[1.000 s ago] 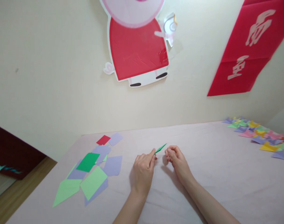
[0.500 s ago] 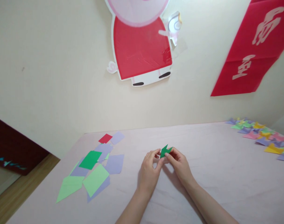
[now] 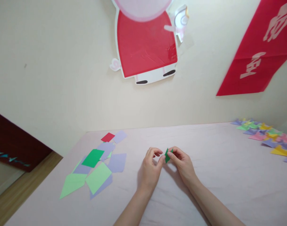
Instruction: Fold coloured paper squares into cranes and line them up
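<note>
"What room are you working in?"
"You're reaching over the pink-covered table (image 3: 251, 188), its far edge running along the wall (image 3: 63, 78). Loose paper sheets (image 3: 98, 180) are lying to your left; folded papers (image 3: 281, 150) are crowding the right edge, well apart from you."
"How are you holding your hands?"
"They're facing each other near the middle. Your left hand (image 3: 150, 169) is curving its fingers, leaving a narrow gap to its thumb. Your right hand (image 3: 183, 162) is pinching the green folded paper (image 3: 167, 157), two points sticking up."
"What are you losing sight of?"
"The view is cutting off your forearms (image 3: 211, 201) and some folded papers. Your right fingers are partly covering the green one; I can't tell whether your left thumb is touching it."
</note>
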The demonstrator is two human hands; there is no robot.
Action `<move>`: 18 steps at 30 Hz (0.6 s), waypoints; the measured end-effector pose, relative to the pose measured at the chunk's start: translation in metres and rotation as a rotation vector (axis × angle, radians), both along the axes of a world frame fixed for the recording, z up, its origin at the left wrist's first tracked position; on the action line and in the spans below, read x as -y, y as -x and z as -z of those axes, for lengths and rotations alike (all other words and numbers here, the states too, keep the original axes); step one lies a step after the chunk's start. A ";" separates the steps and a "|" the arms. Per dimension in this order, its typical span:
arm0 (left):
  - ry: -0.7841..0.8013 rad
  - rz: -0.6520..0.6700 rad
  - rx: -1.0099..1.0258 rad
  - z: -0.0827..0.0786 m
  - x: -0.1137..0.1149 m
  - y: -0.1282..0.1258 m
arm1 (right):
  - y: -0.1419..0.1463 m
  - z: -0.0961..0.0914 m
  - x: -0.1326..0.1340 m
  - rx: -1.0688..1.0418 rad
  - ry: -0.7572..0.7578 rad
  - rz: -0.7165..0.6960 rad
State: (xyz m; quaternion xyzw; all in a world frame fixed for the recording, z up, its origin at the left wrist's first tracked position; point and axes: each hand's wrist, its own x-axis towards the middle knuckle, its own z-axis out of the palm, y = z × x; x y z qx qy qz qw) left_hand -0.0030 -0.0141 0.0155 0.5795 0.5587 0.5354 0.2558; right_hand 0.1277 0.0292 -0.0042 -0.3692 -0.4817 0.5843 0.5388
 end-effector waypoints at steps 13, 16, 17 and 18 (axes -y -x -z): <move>-0.021 0.029 0.055 -0.001 -0.002 -0.001 | 0.000 0.001 0.001 0.045 -0.081 -0.018; -0.005 0.037 0.058 -0.002 -0.001 -0.001 | 0.000 0.002 0.000 0.098 -0.128 0.012; -0.002 0.035 0.060 -0.003 -0.001 -0.001 | -0.001 0.002 0.000 0.124 -0.152 0.022; -0.001 0.029 0.063 -0.003 -0.001 -0.001 | -0.001 0.002 0.001 0.154 -0.182 0.030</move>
